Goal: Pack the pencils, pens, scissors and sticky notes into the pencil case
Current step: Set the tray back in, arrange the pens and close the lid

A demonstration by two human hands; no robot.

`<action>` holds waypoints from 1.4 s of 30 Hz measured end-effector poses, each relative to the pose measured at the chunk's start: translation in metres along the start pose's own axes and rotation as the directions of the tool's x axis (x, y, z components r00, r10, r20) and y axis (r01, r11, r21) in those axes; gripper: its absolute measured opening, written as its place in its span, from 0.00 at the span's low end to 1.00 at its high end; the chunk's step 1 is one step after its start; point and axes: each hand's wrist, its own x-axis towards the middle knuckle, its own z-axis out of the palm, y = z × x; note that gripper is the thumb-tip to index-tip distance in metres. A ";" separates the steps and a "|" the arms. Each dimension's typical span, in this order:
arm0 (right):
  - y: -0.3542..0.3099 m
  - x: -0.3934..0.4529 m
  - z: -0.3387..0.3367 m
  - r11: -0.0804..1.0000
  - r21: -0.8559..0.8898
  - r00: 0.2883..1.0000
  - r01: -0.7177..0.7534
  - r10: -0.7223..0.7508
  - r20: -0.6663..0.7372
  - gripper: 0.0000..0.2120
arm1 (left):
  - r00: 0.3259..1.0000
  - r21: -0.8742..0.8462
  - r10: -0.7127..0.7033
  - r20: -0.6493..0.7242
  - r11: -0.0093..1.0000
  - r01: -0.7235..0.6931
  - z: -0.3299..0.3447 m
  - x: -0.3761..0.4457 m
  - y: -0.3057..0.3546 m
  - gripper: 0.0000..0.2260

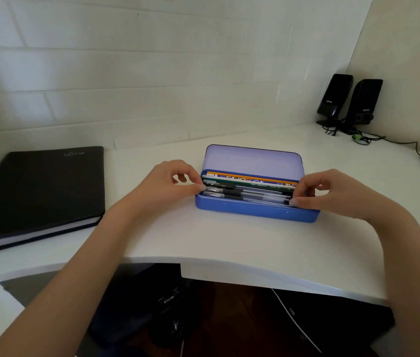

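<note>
Lying open on the white desk (229, 243), the blue rectangular pencil case (255, 211) is holding pens (250, 195) and pencils (252, 182); left hand (170, 184) and right hand (332, 191) are pinching the pens' ends.

Both forearms reach forward, bare. Left hand (170, 182) has fingers curled, thumb and fingertips pinching together. Right hand (324, 194) mirrors it, fingers curled in a pinch.
</note>
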 end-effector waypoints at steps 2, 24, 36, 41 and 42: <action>0.000 0.000 0.000 1.000 0.002 1.000 -0.001 0.001 0.025 0.05 | 1.000 0.005 0.005 0.007 1.000 -0.005 0.001 0.001 -0.001 0.03; -0.002 0.004 0.007 0.997 -0.006 0.997 0.073 -0.073 0.000 0.02 | 0.997 0.013 -0.024 0.077 1.000 0.024 0.010 0.006 -0.002 0.09; -0.006 0.007 0.014 0.999 -0.021 1.000 0.025 -0.025 -0.013 0.05 | 1.000 0.042 0.008 -0.009 0.999 -0.007 0.017 0.006 0.001 0.10; -0.009 0.007 0.014 1.000 -0.018 0.997 0.022 -0.024 -0.078 0.05 | 0.996 0.044 0.053 -0.077 0.998 -0.050 0.012 0.006 0.005 0.08; -0.010 0.007 0.014 1.000 -0.010 0.996 0.027 -0.028 -0.089 0.04 | 0.996 0.031 0.053 -0.077 0.998 -0.051 0.010 0.006 0.006 0.08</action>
